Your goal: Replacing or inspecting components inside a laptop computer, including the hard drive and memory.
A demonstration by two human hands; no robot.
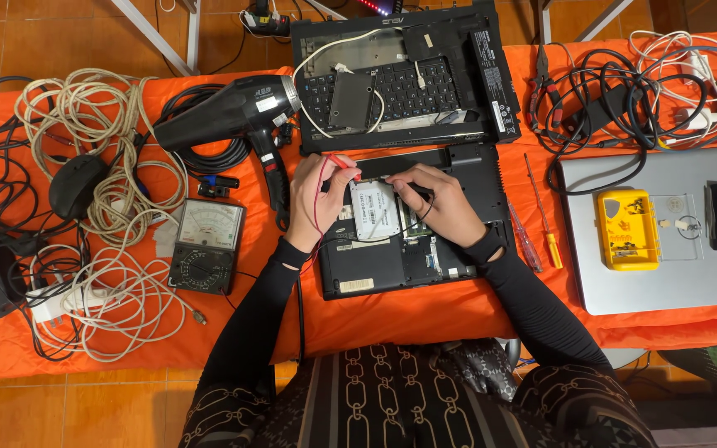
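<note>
Drive: silver, lying in open laptop base, frame centre.
Left hand: fingers pinched on red probe.
Right hand: fingers curled, holding black probe beside drive.

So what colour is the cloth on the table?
Bright orange cloth, seen in the head view.

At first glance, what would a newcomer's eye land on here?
The opened black laptop at centre, where the left hand holds a red probe and the right hand a black one beside a silver drive. Left of it lie a black heat gun and an analog multimeter on the orange cloth.
</note>
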